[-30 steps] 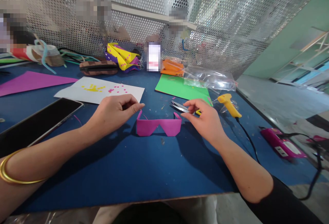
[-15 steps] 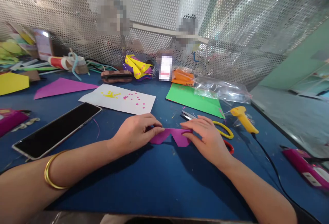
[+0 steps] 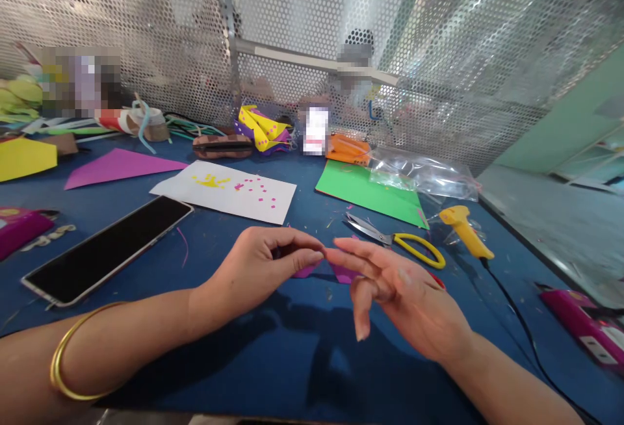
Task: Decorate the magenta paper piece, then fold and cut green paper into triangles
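A cut purple craft-sheet piece (image 3: 345, 274) with angled lower edges is partly hidden behind my fingers, above the blue table. My left hand (image 3: 266, 262) is closed, thumb and forefinger pinched at the top of this piece. My right hand (image 3: 404, 288) is turned palm up, its fingers apart and holding nothing visible. Its forefinger tip meets the left fingertips. Scissors (image 3: 414, 249) with yellow and red handles lie just behind my right hand, blades spread and the red loop mostly covered.
Behind lie a white sheet (image 3: 263, 199) with yellow and pink bits and a green sheet (image 3: 370, 188). A phone (image 3: 107, 246) and a purple sheet (image 3: 117, 168) are left. A yellow glue gun (image 3: 463, 227) with a cord sits right, near a magenta power strip (image 3: 580, 324).
My right hand has let go of the purple piece and turned palm up, its fingers moving left to the left fingertips. The left pinch has shifted right along the piece.
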Demonstrator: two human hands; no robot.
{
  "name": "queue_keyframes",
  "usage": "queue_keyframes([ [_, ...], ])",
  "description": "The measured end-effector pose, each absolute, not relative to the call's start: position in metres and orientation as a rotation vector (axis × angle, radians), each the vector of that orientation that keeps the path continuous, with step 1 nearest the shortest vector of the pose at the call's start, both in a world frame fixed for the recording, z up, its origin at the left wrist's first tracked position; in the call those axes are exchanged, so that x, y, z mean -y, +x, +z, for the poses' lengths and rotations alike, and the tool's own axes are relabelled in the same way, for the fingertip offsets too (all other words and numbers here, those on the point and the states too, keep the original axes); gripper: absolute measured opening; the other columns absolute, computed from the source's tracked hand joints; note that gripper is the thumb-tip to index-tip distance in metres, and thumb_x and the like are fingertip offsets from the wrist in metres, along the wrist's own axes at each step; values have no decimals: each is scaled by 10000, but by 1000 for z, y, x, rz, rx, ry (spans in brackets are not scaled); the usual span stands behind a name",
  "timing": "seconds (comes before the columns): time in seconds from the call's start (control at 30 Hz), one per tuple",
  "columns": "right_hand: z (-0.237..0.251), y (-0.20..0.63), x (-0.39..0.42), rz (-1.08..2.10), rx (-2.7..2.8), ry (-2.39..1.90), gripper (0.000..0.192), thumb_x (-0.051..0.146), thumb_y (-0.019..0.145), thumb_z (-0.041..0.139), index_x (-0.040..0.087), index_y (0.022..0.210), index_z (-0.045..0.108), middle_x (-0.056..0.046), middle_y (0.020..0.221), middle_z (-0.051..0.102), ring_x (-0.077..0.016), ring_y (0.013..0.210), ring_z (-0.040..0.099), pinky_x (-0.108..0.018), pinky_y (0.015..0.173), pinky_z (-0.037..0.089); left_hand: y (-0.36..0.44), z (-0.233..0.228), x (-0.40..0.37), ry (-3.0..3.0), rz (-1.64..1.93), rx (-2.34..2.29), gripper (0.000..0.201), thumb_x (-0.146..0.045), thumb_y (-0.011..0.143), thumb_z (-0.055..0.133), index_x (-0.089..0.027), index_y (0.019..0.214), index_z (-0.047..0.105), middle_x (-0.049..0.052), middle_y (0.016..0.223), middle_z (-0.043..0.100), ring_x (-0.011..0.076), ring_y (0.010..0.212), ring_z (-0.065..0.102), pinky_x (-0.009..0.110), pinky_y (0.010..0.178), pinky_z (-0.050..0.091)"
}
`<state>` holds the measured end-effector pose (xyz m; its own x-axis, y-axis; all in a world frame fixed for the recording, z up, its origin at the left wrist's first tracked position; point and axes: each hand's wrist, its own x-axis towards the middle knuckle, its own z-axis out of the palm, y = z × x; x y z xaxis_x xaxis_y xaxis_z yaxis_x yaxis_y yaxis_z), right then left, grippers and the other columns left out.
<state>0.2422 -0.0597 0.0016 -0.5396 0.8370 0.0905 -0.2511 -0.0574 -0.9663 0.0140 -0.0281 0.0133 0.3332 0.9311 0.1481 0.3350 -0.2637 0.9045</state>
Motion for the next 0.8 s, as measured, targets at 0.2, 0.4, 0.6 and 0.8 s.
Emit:
queue_keyframes([
  [0.2,2,240,60,1817,1396,-618,631,551,915,491,175,1422,484,-78,824,746,-264,795,717,-525,1005,414,15,17,33,1677,886,-1103,179,-339,822,661,-212,801,784,12,696,764,176,677,704,267,626,557],
  [0.4,3,242,60,1890,1255,-598,597,574,913,441,201,1365,556,-154,1365,590,-185,679,700,-417,861,504,15,23,33,1775,899,-1109,203,-270,828,597,-194,782,779,10,691,762,167,666,699,256,618,544],
  [0.6,4,241,62,1911,1294,-610,661,632,882,474,217,1394,523,-149,1374,583,-204,721,708,-419,877,494,14,22,33,1744,893,-1129,188,-345,806,657,-210,771,783,8,677,762,171,641,684,253,572,522],
  [0.8,5,242,61,1943,1292,-584,752,730,861,393,221,1402,507,-155,1475,484,-195,703,698,-399,801,520,14,24,34,1795,932,-1092,189,-250,822,599,-207,748,767,-8,668,754,153,644,684,238,593,526],
])
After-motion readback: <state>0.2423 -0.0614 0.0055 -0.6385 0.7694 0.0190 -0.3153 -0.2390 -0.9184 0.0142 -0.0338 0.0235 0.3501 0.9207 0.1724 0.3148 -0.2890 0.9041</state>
